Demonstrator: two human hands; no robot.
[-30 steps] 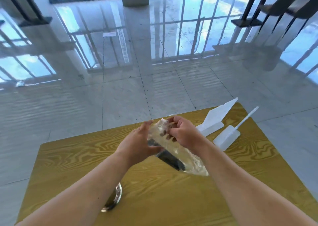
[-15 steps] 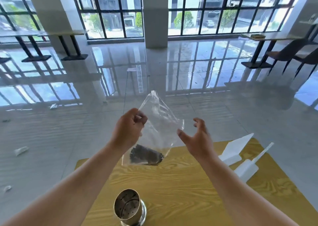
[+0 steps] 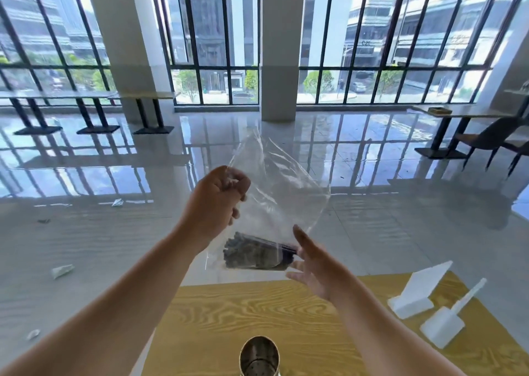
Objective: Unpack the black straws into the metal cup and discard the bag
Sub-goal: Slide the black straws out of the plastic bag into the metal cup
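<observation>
A clear plastic bag [image 3: 282, 186] hangs in the air above the far edge of the wooden table [image 3: 300, 312]. My left hand [image 3: 214, 203] grips the bag's upper left edge. A bundle of black straws [image 3: 254, 254] lies in the bag's bottom. My right hand [image 3: 317, 266] is spread with straight fingers at the bag's lower right corner, fingertips touching it beside the straws. The metal cup [image 3: 259, 357] stands upright on the table at the bottom of the view, below the bag, its mouth open.
Two white plastic pieces, a wedge-shaped stand [image 3: 420, 289] and a paddle with a handle [image 3: 446, 319], lie on the table's right side. Paper scraps [image 3: 61, 271] litter the glossy floor at left. Tables and chairs [image 3: 486, 138] stand far off by the windows.
The bag has risen and my view tilted up. My right hand moved in from open air to touch the bag's lower right corner. The left hand keeps its grip.
</observation>
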